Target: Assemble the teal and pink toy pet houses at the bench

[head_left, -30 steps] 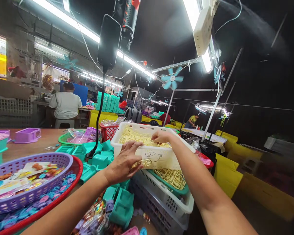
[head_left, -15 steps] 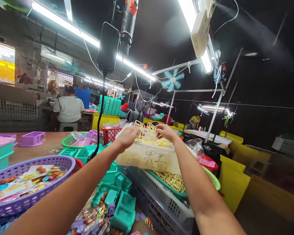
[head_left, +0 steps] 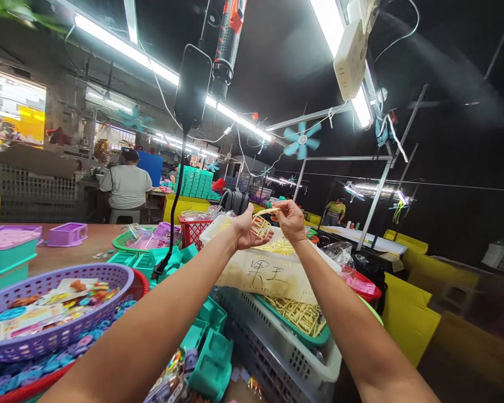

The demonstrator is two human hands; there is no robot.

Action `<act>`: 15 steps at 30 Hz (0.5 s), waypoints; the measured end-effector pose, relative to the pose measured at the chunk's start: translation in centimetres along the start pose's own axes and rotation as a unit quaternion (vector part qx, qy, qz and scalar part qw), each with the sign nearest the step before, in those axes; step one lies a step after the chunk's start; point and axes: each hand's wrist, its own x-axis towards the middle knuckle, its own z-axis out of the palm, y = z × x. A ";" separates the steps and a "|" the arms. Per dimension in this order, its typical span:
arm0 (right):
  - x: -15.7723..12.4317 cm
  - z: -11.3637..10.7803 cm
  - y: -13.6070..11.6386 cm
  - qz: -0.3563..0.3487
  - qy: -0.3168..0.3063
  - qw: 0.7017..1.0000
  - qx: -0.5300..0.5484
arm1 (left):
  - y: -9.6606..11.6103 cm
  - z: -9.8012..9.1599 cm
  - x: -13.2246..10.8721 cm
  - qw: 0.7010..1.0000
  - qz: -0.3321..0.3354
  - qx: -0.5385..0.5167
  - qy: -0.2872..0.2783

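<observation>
My left hand (head_left: 244, 229), palm turned up, is closed on a small pale yellow plastic frame (head_left: 260, 226) with openwork bars. Beside it, my right hand (head_left: 292, 221) pinches another pale yellow piece, seen nearly edge-on, whose far end reaches over the left hand. Both hands are above a whitish plastic bin (head_left: 235, 271) with dark handwriting on its front. More pale yellow pieces (head_left: 280, 246) lie in that bin. Below it, a green basket (head_left: 308, 337) holds similar yellow frames (head_left: 296, 313).
Grey-white crates (head_left: 277, 350) support the green basket. Turquoise plastic parts (head_left: 212, 364) crowd the table between my arms. At left stands a purple basket (head_left: 124, 280) of small colourful pieces. A power screwdriver (head_left: 229, 47) and a black adapter (head_left: 193, 84) hang overhead. Another person (head_left: 128, 182) sits further back.
My left hand has turned palm up, its yellow frame tilting down from upright. My right hand has tipped its piece flatter, toward the left hand. The view has shifted slightly left.
</observation>
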 end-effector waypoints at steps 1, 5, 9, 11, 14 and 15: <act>-0.2 0.0 0.0 -0.017 -0.008 1.000 -0.009 | 0.0 0.1 0.1 1.000 0.002 -0.017 -0.007; -0.6 -0.1 0.0 -0.071 -0.063 0.994 -0.050 | 0.0 -0.5 0.3 0.998 0.053 -0.021 0.008; -0.8 -0.1 0.2 -0.076 -0.133 0.984 -0.094 | 0.6 -1.8 0.0 0.996 0.073 0.020 0.049; -1.0 0.0 0.6 -0.057 -0.160 0.978 -0.123 | 1.0 -2.4 0.0 0.992 0.086 0.046 0.079; -1.4 0.4 1.5 -0.012 -0.227 0.957 -0.181 | 1.3 -3.3 0.1 0.979 0.116 0.085 0.144; -1.5 0.6 1.9 0.005 -0.261 0.944 -0.203 | 1.3 -3.5 0.2 0.973 0.125 0.096 0.167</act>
